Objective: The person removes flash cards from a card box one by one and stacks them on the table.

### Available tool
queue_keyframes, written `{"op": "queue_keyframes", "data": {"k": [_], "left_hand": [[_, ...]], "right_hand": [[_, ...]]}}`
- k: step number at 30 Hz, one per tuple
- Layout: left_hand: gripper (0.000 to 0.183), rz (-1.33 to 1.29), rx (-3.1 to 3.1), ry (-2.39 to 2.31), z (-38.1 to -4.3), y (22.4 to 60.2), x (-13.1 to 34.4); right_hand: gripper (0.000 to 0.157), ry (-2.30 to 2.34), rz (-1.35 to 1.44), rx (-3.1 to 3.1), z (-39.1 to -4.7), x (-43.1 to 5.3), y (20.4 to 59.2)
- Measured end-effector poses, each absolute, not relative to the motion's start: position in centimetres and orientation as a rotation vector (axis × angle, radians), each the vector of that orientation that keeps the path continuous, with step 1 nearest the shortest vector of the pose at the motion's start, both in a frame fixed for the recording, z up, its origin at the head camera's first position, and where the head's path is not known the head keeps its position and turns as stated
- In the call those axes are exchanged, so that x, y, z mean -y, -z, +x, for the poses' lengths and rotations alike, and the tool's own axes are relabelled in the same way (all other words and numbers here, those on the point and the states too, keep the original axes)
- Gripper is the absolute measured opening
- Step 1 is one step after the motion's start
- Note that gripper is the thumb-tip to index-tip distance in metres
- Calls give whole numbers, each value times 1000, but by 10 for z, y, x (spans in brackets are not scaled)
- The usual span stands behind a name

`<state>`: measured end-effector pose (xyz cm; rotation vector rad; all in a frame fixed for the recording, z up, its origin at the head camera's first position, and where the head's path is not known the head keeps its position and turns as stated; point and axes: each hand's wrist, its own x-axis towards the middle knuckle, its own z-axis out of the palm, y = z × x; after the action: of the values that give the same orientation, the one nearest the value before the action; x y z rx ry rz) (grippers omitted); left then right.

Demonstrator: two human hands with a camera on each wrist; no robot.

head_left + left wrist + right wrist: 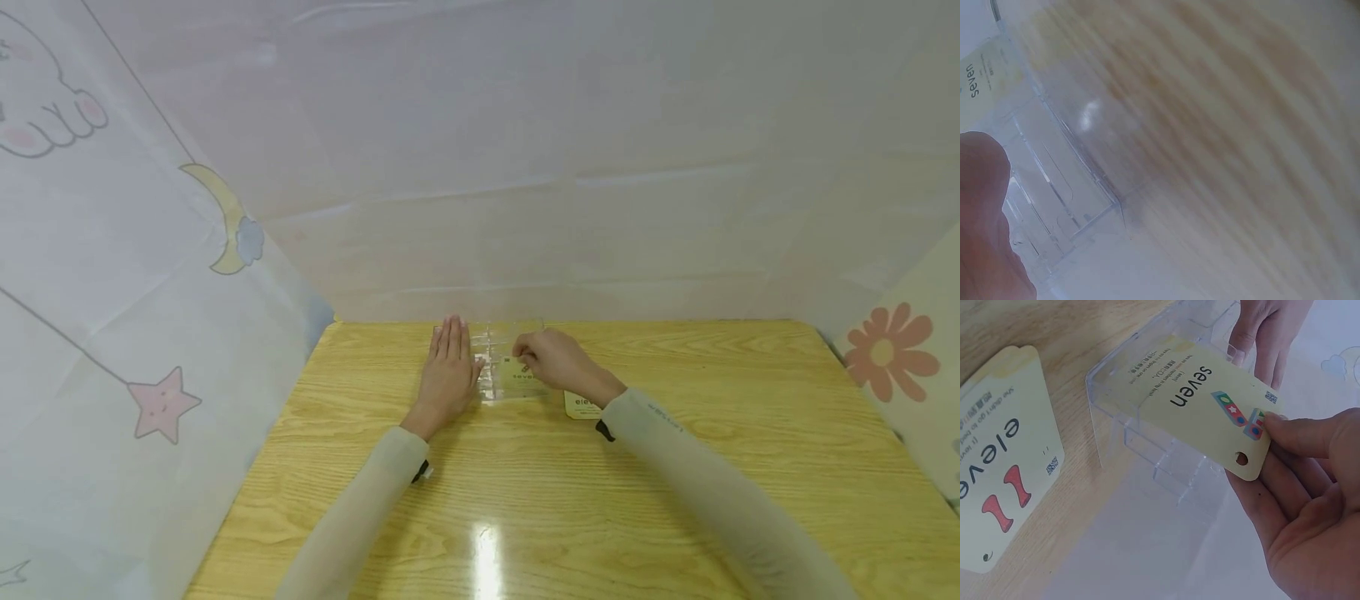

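My right hand [558,358] pinches a pale yellow flash card [1191,415] between thumb and fingers. The card reads "seven", with a punched hole at the held end and a coloured picture of a 7. Its far end lies inside a clear plastic box [1141,450] with dividers, which stands on the table. At the box's left side is my left hand [447,375], fingers straight and pointing away; whether its palm touches the box I cannot tell. A stack of flash cards [1013,444], with "eleven" on top, lies by the right wrist, partly covered by it in the head view.
The wooden table [480,475] reaches back to a pale sheet wall [600,208]. Printed sheets [225,317] also rise along the left and right sides. The box stands near the table's back edge.
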<state>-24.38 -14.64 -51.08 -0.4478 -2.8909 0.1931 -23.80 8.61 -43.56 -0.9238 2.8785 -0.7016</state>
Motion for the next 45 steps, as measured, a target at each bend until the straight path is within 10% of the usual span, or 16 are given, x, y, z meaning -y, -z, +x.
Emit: {"op": "queue_keyframes", "data": {"k": [45], "left_hand": [[74, -454, 2899, -145, -243, 509, 146]], "right_hand": [[25, 1141, -750, -2753, -245, -120, 416]]}}
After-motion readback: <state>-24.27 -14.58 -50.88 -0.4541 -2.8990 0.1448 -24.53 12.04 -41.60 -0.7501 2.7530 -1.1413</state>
